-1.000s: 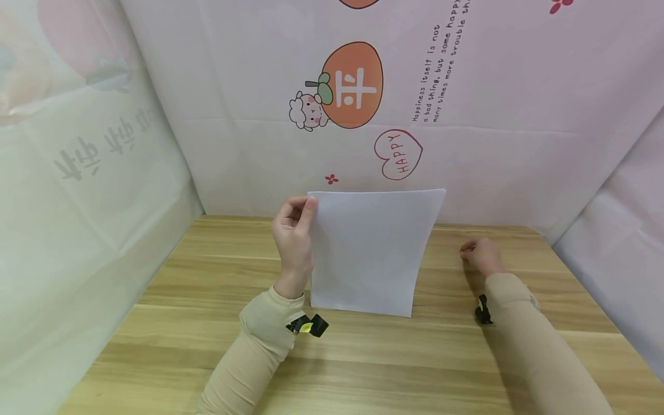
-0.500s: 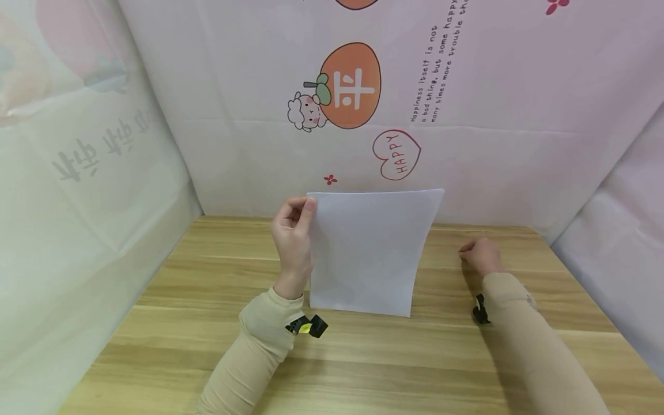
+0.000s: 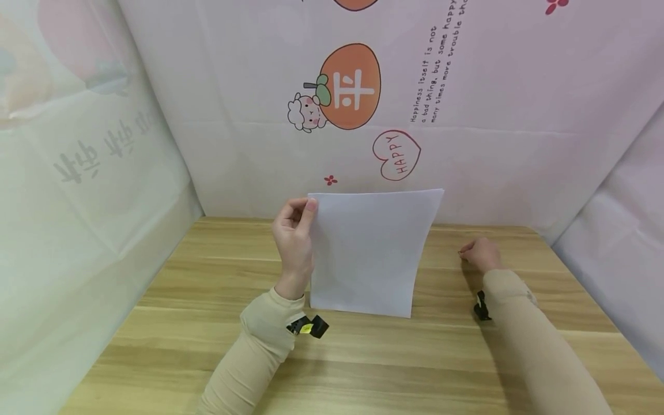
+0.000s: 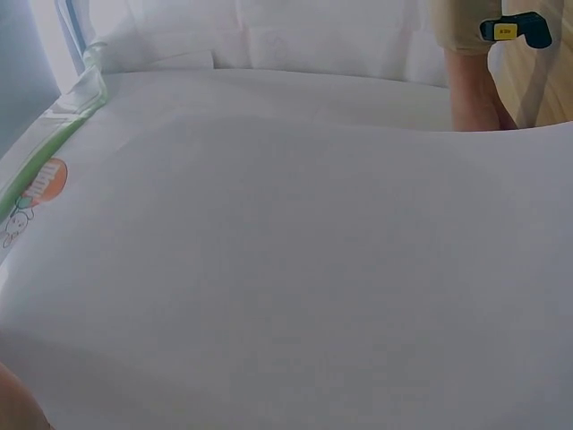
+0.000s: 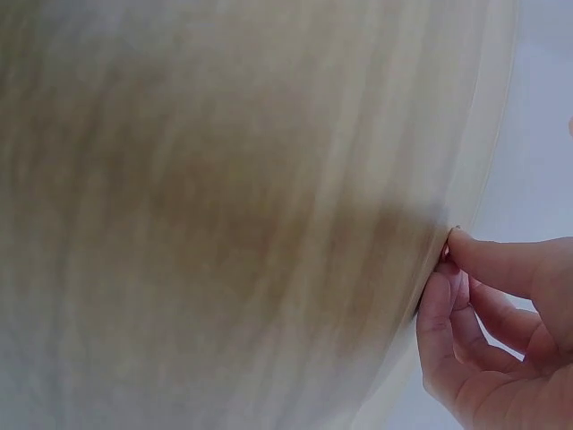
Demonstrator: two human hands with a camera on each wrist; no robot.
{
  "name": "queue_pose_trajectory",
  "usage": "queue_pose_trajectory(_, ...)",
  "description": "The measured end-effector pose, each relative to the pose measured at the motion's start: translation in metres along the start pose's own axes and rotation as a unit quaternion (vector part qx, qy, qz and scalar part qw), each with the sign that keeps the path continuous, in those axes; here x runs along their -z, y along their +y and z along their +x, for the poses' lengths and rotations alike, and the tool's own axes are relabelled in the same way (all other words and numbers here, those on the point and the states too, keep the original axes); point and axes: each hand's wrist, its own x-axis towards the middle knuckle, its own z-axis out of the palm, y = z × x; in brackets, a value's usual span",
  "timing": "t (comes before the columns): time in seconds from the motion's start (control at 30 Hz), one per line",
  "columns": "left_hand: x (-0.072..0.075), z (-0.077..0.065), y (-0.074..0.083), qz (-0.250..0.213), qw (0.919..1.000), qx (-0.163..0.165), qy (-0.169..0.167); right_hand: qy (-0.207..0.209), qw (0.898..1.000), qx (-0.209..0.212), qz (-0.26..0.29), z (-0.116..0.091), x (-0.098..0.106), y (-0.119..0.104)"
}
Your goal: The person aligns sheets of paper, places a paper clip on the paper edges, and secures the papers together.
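My left hand [image 3: 294,239] pinches white paper [image 3: 370,253] at its upper left corner, thumb in front. The paper stands upright above the table, slightly bowed; its doubled top right corner suggests more than one sheet. In the left wrist view the paper [image 4: 295,269] fills most of the picture, with a bit of a finger at the lower left. To the right of the paper, my right hand [image 3: 482,255] is low over the table. In the right wrist view the right hand [image 5: 501,327] pinches a tiny gold-coloured thing [image 5: 457,228] between thumb and fingertips; its kind is too small to tell.
The wood-grain table [image 3: 363,363] spreads beneath both arms. A printed white cloth [image 3: 249,86] hangs behind it, and more cloth hangs at the left and right sides. Each wrist carries a small black camera, such as the left camera [image 3: 311,326].
Both hands and the paper stay almost still. Only a very slight shift of the whole view shows.
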Motion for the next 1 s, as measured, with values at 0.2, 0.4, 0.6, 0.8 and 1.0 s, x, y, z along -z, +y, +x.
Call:
queue_pose_trajectory(0.2, -0.0004, 0.0008, -0.0002, -0.001, 1.0000, 0.002, 0.000, -0.006, 1.000, -0.007, 0.003, -0.0019, 0.0027, -0.0040)
queue_pose_trajectory(0.4, -0.0004, 0.0002, -0.0003, -0.001, 1.0000, 0.002, -0.001, -0.010, 1.000, -0.004, 0.004, -0.0017, 0.0040, -0.0025)
queue_pose_trajectory(0.6, -0.0005, -0.0003, 0.0005, -0.008, 1.0000, 0.002, 0.000, -0.004, 1.000, -0.001, -0.002, 0.0003, 0.0038, 0.0012)
queue_pose_trajectory(0.8, -0.0006, -0.0002, 0.0020, -0.006, 1.0000, 0.001, 0.002, -0.014, 1.000, -0.003, -0.006, -0.0006, 0.0051, -0.0005)
queue_pose_trajectory(1.0, -0.0007, 0.0000, 0.0021, 0.002, 1.0000, 0.002, 0.002, -0.017, 1.000, 0.010, -0.013, 0.0032, 0.0030, 0.0040)
